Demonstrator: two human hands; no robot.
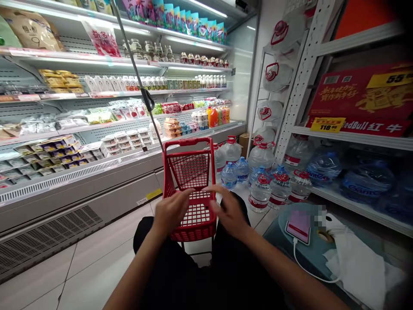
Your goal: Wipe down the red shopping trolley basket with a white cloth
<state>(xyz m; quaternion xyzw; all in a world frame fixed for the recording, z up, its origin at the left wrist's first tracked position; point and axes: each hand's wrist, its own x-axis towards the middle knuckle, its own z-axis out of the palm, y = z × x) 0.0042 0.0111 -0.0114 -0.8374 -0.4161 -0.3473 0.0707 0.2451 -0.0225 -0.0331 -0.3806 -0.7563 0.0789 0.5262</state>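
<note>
My left hand [171,210] is held in front of my knees, at the near left side of a small red plastic shopping cart [189,172]. Its fingers stretch inward over the cart's basket, and nothing shows in them. Opposite it, my right hand [230,211] hovers by the basket's right side, with thumb and fingers apart and nothing between them. Whether either hand touches the basket rim I cannot tell. A mesh flap stands upright at the cart's back, below the red handle. White floor shows through the basket's grid.
A chilled display shelf [135,170] with dairy and drinks runs along the left. Large water bottles [260,193] stand on the floor ahead right. Beside my right arm, a grey-green stool [282,228] bears a charging phone [298,226] and white cloth or paper [361,262].
</note>
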